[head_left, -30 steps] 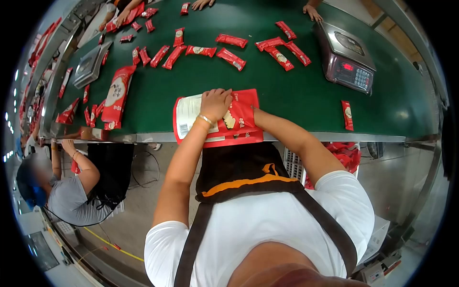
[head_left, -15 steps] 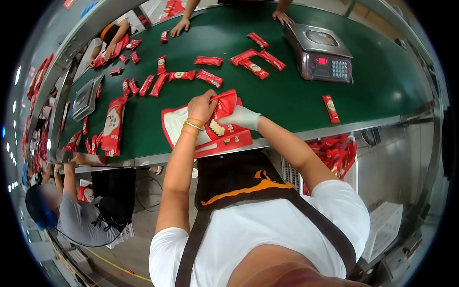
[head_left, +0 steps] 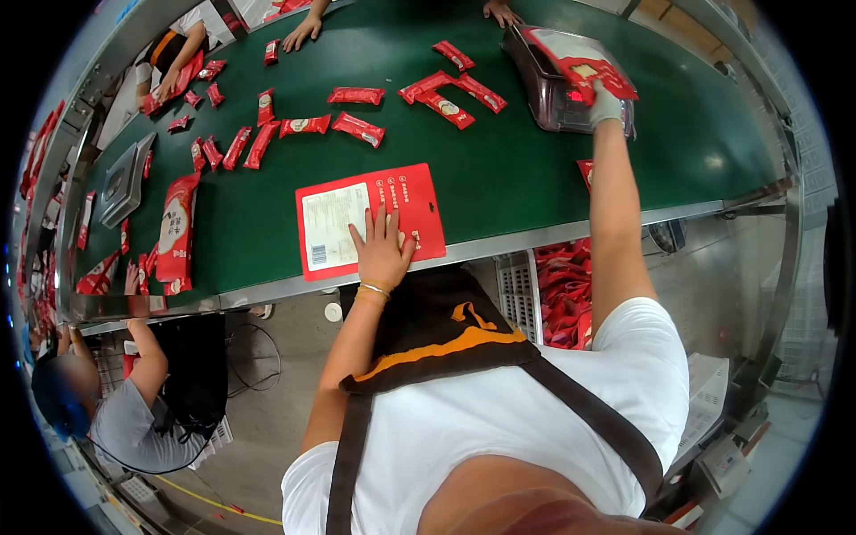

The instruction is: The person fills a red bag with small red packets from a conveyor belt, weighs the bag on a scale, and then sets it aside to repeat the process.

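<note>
My left hand (head_left: 383, 250), bare with bands at the wrist, lies spread on a flat red pouch (head_left: 428, 209) with a white label, at the table's near edge. My right hand (head_left: 605, 105), in a pale glove, grips the lower edge of another red pouch (head_left: 575, 55) over the right scale (head_left: 548, 105). That pouch covers most of the scale's top; whether it rests there I cannot tell. Several small red packets (head_left: 357, 95) lie beyond the flat pouch.
A second scale (head_left: 125, 183) and a large red bag (head_left: 178, 227) are at the left. Co-workers' hands (head_left: 303, 31) rest on the far side of the green table (head_left: 499, 178). A crate of red packages (head_left: 563, 294) stands below the near edge.
My right hand has carried one pouch up and right to the scale. My left hand has let go of it and now lies flat on the other pouch. The view has shifted.
</note>
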Available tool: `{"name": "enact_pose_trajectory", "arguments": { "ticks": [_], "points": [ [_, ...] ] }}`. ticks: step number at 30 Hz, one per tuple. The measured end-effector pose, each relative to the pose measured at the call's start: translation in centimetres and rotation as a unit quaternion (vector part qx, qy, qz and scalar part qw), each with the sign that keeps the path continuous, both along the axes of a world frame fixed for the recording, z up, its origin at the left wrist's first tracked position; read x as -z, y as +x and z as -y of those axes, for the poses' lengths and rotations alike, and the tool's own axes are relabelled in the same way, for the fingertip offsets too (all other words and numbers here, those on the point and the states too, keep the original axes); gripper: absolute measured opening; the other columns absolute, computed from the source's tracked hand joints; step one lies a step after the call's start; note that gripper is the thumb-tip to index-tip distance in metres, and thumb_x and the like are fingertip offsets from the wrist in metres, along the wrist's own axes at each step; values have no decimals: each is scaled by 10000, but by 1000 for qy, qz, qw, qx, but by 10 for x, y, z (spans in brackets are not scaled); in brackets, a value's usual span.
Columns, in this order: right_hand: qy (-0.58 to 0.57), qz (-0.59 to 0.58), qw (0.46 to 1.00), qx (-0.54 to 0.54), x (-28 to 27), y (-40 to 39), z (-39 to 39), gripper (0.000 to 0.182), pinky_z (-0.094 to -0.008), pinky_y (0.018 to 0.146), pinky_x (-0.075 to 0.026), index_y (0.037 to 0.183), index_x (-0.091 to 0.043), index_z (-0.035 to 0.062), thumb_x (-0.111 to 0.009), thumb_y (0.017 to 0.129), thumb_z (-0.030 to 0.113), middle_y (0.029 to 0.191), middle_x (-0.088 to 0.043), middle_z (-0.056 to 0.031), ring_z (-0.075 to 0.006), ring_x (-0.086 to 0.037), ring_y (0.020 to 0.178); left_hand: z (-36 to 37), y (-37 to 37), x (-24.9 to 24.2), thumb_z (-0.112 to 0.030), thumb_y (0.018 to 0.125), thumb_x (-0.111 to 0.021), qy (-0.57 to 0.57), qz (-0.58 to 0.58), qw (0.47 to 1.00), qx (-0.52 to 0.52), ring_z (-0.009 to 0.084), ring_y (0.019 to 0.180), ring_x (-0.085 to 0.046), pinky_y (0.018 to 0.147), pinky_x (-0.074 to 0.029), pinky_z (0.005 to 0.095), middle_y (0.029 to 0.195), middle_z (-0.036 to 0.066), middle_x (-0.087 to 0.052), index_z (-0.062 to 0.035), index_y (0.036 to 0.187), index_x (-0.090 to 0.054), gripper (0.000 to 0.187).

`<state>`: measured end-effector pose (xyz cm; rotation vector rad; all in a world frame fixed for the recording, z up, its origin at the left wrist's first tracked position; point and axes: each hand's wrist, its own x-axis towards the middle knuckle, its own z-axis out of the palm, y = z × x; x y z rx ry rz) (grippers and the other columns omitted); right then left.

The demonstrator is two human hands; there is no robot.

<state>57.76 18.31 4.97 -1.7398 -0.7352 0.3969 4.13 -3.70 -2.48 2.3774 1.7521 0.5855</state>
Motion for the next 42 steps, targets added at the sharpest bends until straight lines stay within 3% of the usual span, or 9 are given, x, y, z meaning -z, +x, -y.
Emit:
{"name": "enact_pose_trajectory", "arguments": {
  "ticks": [3, 7, 12, 17, 25, 31, 35, 37, 42],
  "points": [
    [224, -323, 920, 16, -23, -3, 35, 401, -329, 676, -531, 1211, -584, 127, -558, 965, 442, 1136, -666, -68, -208, -657, 918, -4, 1, 5, -415, 908, -546, -4, -31, 999, 1, 344, 1435, -281, 1147, -125, 633, 1505, 122, -393, -84, 1407, -477, 602],
    [194, -340, 908, 152, -1, 26, 89, 631, -232, 521, -413, 981, -604, 32, -387, 955, 624, 856, -648, -36, -149, -522, 603, -3, -2, 1, -403, 907, -539, -21, -11, 1000, 7, 338, 1426, -307, 1151, -131, 623, 1504, 112, -406, -83, 1393, -491, 584],
    [-132, 81, 947, 282, 111, 55, 179, 489, -437, 774, -507, 913, -667, -76, -472, 922, 372, 855, -689, -205, -378, -642, 779, -3, 0, -1, -384, 907, -536, -8, -12, 1000, 3, 334, 1423, -312, 1154, -138, 611, 1498, 107, -414, -81, 1379, -507, 562],
    [40, 16, 992, 117, 112, 20, 208, 298, -302, 619, -466, 992, -614, 3, -491, 1002, 274, 796, -652, -75, -143, -576, 665, -3, -1, 2, -386, 912, -539, -1, -18, 1000, 1, 329, 1420, -316, 1155, -142, 608, 1494, 101, -417, -82, 1376, -509, 556],
    [29, 98, 990, 93, 84, -41, 205, 482, -316, 816, -487, 1055, -658, -46, -584, 951, 418, 933, -699, -120, -190, -626, 849, -3, -1, -1, -378, 908, -546, -7, -7, 1000, 1, 328, 1421, -312, 1155, -142, 607, 1490, 101, -421, -74, 1368, -514, 551],
    [-268, 360, 886, 114, 73, -104, 204, 794, -468, 1018, -414, 1384, -481, 116, -730, 746, 518, 1250, -596, -196, -374, -525, 1192, -2, 0, -2, -366, 904, -548, -8, 0, 1000, 3, 328, 1423, -309, 1154, -145, 608, 1483, 106, -426, -70, 1363, -515, 548],
    [-261, 280, 922, 60, 83, -135, 168, 783, -451, 1007, -425, 1381, -460, 57, -734, 771, 463, 1224, -591, -260, -411, -557, 1147, -3, 0, 1, -357, 903, -554, 4, 0, 1000, 4, 331, 1416, -320, 1152, -152, 609, 1469, 108, -439, -69, 1351, -521, 534],
    [-1, 162, 983, -82, 76, -174, 133, 861, -419, 1029, -411, 1420, -401, -10, -703, 802, 509, 1285, -562, -292, -453, -531, 1196, -5, 1, -1, -354, 903, -555, 12, -2, 1000, 10, 332, 1413, -325, 1152, -153, 608, 1465, 109, -443, -69, 1347, -523, 529],
    [167, -193, 965, 66, 27, -144, 75, 1015, -446, 1058, -382, 1521, -209, 2, -703, 816, 539, 1509, -369, -210, -338, -435, 1324, -2, -1, -2, -325, 892, -580, -11, 13, 1000, 3, 318, 1417, -323, 1165, -145, 584, 1475, 94, -437, -92, 1350, -522, 518]
  ]
}}
